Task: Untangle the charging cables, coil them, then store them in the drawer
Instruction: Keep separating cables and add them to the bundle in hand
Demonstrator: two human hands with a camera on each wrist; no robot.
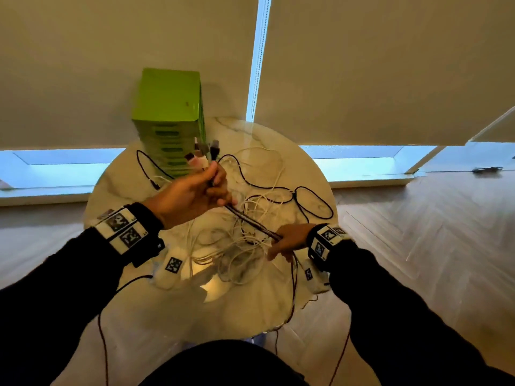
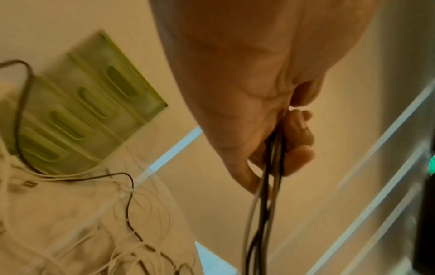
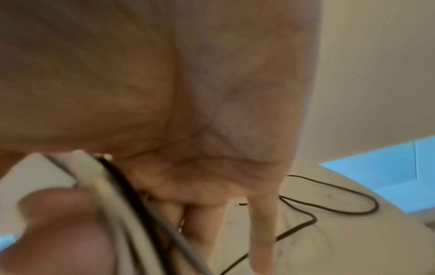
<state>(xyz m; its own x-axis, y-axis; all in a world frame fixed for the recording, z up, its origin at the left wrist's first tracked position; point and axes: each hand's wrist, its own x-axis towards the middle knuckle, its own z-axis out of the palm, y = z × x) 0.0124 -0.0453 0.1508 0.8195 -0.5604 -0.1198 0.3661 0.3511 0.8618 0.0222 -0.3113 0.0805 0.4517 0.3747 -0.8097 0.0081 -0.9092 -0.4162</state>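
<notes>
Round marble table: one green drawer unit; left hand, right hand grip one cable bundle.

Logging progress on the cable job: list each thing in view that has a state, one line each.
Left hand: raised, gripping the cable bundle near its plugs.
Right hand: lower, pinching the same bundle.
Cable bundle: pulled taut between both hands.
White cables: still tangled on the table.
Black cable: loose, looped on the table.
Green drawer unit: upright, drawers shut.
Table: cluttered with cables.
</notes>
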